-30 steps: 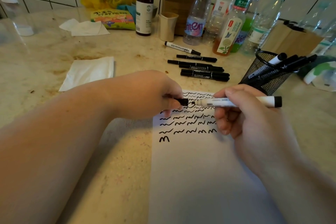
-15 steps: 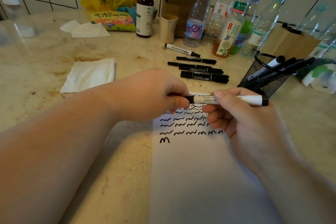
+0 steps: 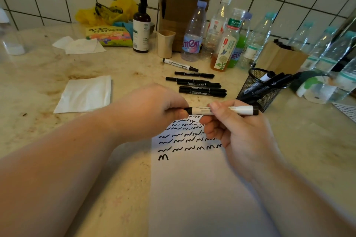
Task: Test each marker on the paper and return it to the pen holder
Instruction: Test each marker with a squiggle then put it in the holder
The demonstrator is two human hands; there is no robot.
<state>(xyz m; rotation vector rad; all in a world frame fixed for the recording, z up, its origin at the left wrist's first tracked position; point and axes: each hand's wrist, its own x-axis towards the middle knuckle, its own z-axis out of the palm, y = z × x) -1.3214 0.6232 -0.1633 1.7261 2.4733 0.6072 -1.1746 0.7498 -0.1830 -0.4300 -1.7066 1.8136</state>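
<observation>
White-tiled wall behind; beige stone desk [image 3: 48, 82], stained in places, carries all items listed.

Paper [image 3: 192, 188]: white sheet, lying flat at centre front, upper part filled with rows of black squiggles; lower part blank.

Bottles [image 3: 227, 40]: cluster of clear plastic ones at the back, near the wall. Not part of the task.

Pen holder [image 3: 256, 90]: black mesh cup, right of the paper's top edge, several markers leaning in it already.

Left hand [image 3: 154, 109]: fingers closed around the black cap end of the marker.

Right hand [image 3: 237, 131]: fingers closed around the barrel, thumb on top.

White marker [image 3: 221, 110]: held level between both hands, above the top of the paper, just in front of the pen holder. Cap appears seated or nearly so; the joint is hidden under the left fingers.

Loose markers [image 3: 200, 87]: about six, lying in a row on the desk behind the hands, untested by the look of it.

Handling note: the step judged in hand is capping. Press the cap straight along the barrel until firmly seated, keeping both ends in line. Then the right hand alone can drop it into the holder, clear of those leaning there.
</observation>
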